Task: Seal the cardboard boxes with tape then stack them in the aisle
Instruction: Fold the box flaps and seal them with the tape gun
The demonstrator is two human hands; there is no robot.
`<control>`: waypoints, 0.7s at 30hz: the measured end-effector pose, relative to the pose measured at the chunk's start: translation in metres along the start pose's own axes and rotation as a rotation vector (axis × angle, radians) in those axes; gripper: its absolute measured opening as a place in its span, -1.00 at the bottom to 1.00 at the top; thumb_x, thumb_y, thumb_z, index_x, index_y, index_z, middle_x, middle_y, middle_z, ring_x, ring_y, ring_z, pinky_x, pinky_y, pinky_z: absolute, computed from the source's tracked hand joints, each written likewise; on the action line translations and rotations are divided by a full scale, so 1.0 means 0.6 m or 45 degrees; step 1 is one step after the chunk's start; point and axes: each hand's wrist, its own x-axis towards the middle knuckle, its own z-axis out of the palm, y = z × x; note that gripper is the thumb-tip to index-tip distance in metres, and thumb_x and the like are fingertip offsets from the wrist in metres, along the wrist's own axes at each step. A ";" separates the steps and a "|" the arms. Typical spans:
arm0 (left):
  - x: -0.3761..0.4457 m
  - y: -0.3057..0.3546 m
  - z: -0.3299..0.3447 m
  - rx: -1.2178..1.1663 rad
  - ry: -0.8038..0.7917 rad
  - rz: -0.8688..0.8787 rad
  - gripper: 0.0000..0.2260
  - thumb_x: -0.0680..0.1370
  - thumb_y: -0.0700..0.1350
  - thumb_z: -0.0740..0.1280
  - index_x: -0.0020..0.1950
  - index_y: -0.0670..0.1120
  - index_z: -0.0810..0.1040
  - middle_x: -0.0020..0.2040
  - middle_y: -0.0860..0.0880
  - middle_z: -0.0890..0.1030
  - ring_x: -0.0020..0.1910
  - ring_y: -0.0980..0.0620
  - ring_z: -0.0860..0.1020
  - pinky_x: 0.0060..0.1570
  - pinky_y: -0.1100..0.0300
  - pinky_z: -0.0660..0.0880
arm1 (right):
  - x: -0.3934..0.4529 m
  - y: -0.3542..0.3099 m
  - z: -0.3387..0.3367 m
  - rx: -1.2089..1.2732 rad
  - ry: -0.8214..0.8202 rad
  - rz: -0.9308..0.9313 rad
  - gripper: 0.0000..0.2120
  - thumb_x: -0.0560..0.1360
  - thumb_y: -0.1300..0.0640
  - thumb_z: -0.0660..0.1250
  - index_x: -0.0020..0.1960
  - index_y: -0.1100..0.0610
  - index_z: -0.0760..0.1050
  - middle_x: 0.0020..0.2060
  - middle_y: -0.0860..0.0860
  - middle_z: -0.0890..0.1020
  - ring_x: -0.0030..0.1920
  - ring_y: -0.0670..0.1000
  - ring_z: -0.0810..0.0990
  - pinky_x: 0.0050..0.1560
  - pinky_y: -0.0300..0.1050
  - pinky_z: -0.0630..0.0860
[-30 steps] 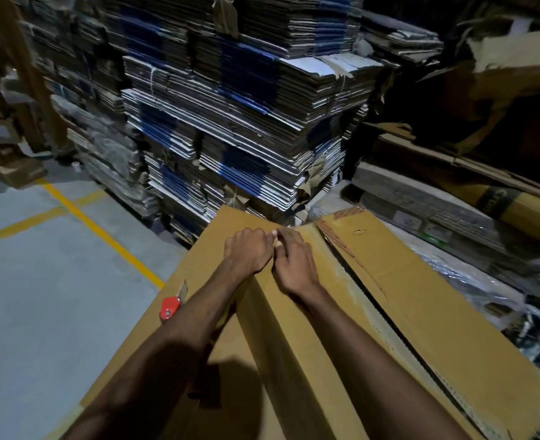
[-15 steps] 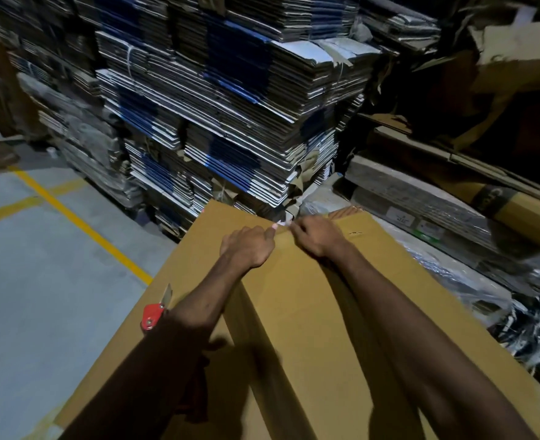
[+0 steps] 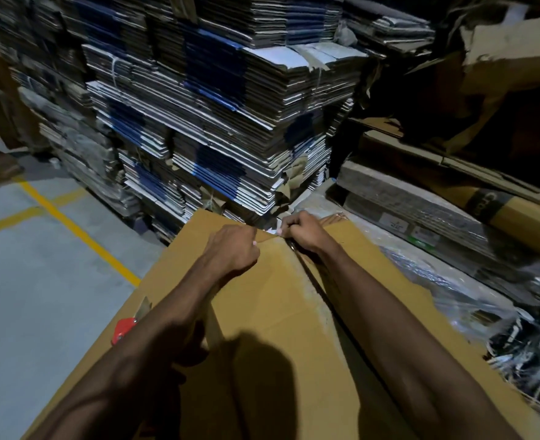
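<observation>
Dim warehouse aisle, grey concrete floor with yellow lines on the left. We note both hands at the far edge of a large brown cardboard box that fills the near centre of the view.

Left hand: fingers curled into a fist, knuckles up, resting on the left flap at the far end of the box. What it grips, if anything, we cannot tell; fingertips are tucked under.

Right hand: fingers curled over the far edge of the right flap, pinching it just beside the centre seam. Something small and pale shows at its fingertips, too small to identify.

Between the two flaps a dark gap runs from the hands toward the near side, so the seam is not closed flat. The two hands sit near each other, not touching.

Further out: a red-handled cutter lies on the left flap, partly hidden by the left forearm. Beyond the box, tall stacks of flattened cartons, blue and white edged. On the right, plastic-wrapped bundles and flat brown cardboard.
</observation>
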 end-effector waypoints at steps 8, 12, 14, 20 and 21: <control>0.034 0.069 0.057 -0.095 0.114 -0.084 -0.73 0.67 0.05 0.13 -0.03 -0.09 0.51 -0.09 -0.13 0.59 -0.12 -0.17 0.56 -0.18 0.02 0.42 | -0.018 0.023 -0.056 0.113 0.032 -0.081 -0.90 0.51 0.16 0.46 -0.12 0.08 0.76 -0.17 -0.05 0.76 -0.06 -0.05 0.71 0.04 -0.14 0.60; 0.044 0.062 0.060 -0.186 0.161 -0.018 -0.79 0.68 0.02 0.20 -0.06 -0.02 0.54 -0.19 -0.03 0.51 -0.14 -0.11 0.50 -0.18 0.06 0.37 | -0.017 0.031 -0.052 -0.019 0.066 -0.185 -0.89 0.52 0.17 0.42 -0.14 0.07 0.71 -0.19 -0.07 0.73 -0.08 -0.08 0.68 0.08 -0.04 0.61; 0.046 0.063 0.061 -0.211 0.160 -0.004 -0.77 0.68 0.02 0.21 -0.12 -0.01 0.51 -0.22 0.00 0.50 -0.16 -0.09 0.50 -0.19 0.07 0.37 | -0.013 0.023 -0.052 -0.087 0.021 -0.182 -0.88 0.53 0.15 0.39 -0.17 0.07 0.64 -0.22 -0.04 0.69 -0.08 -0.04 0.65 0.09 0.04 0.61; 0.042 0.063 0.066 -0.248 0.163 -0.011 -0.74 0.69 0.06 0.20 -0.15 0.03 0.48 -0.24 0.04 0.52 -0.17 -0.07 0.54 -0.15 0.06 0.48 | -0.007 0.087 -0.108 -0.170 0.094 -0.068 -0.76 0.58 -0.17 0.38 -0.12 -0.05 0.69 -0.17 -0.16 0.66 -0.08 -0.14 0.61 -0.03 -0.10 0.46; 0.041 0.064 0.065 -0.244 0.163 -0.013 -0.74 0.69 0.07 0.20 -0.16 0.03 0.47 -0.24 0.04 0.51 -0.16 -0.08 0.54 -0.15 0.06 0.47 | -0.003 0.102 -0.116 -0.199 0.148 -0.048 -0.71 0.56 -0.24 0.35 -0.11 -0.07 0.70 -0.13 -0.15 0.67 -0.04 -0.11 0.62 0.00 -0.03 0.51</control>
